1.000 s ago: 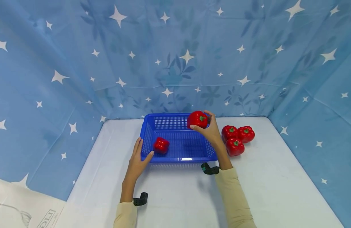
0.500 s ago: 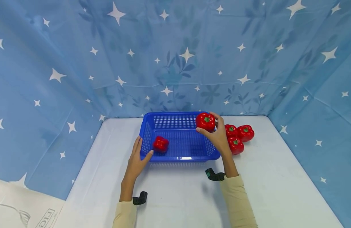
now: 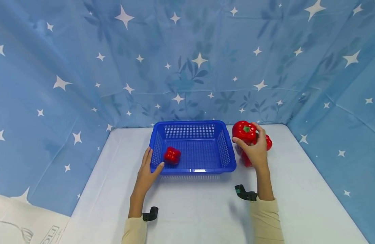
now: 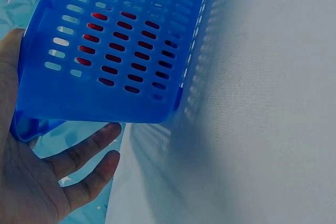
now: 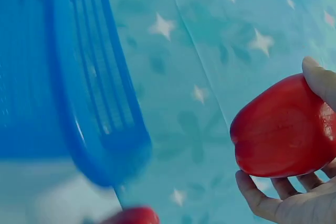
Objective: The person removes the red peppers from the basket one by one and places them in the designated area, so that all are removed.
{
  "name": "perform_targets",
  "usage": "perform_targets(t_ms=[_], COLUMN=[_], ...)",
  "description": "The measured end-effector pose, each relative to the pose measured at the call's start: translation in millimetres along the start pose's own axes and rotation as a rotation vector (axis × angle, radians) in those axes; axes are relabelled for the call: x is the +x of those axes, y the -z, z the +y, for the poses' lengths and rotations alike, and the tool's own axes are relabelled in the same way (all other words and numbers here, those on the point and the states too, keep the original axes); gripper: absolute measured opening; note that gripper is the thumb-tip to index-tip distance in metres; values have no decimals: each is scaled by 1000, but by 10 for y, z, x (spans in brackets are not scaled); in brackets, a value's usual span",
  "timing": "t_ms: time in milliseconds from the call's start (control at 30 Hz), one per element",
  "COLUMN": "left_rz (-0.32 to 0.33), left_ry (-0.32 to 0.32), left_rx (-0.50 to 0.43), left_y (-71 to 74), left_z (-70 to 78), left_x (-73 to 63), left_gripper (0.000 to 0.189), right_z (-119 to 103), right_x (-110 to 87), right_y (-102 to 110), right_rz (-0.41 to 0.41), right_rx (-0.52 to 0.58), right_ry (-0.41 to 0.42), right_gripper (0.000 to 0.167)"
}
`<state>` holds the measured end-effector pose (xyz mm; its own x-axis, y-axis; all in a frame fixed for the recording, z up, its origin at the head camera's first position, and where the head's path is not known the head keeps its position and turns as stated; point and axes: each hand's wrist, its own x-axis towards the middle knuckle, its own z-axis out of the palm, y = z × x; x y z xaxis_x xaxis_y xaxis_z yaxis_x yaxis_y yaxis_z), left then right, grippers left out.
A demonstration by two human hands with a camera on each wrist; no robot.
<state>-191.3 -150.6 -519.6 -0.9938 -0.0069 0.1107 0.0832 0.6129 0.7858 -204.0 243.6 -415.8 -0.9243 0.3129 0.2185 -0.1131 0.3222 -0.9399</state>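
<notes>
Blue plastic basket [image 3: 199, 149]: middle of the frame, open side up and long side toward me, perhaps so its whole inside lies in sight and reach.
Left hand [image 3: 146, 173]: not clenched; its fairly straight fingers lie along the basket's left side and the thumb tip over the front rim, probably to keep it from sliding.
Bell pepper inside [image 3: 172, 156]: left part of the basket, no stem showing, so I judge it sits stem down.
Held red bell pepper [image 3: 243, 129]: right of centre, just beyond the basket's right rim, green stem [image 3: 246, 129] facing up. Against the starry curtain [image 5: 210, 40] in the right wrist view it looks lifted.
Right hand [image 3: 256, 149]: gripping that pepper, thumb low on its left, fingers round its right; so wide and smooth a body likely wants pressure from opposite sides.
Peppers behind [image 3: 246, 160]: clustered at the right on the white counter [image 3: 193, 210], partly covered by my hand; I cannot tell how many, nor whether the held one touches them.
</notes>
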Motion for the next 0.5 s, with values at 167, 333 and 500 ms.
perform_targets(t_ms=[167,333,500], left_rz=[2,16,10], left_ry=[13,8,8], left_rx=[4,2,-1], left_y=[-1,1,-5], left_z=[8,7,-1], left_x=[8,21,3], left_gripper=[87,87,87], right_z=[145,440,820], right_x=[47,68,13], right_y=[412,789,986], right_rz=[132,174,115], right_rx=[26,-22,-98], right_ry=[-24,-120,-283], right_gripper=[84,87,93])
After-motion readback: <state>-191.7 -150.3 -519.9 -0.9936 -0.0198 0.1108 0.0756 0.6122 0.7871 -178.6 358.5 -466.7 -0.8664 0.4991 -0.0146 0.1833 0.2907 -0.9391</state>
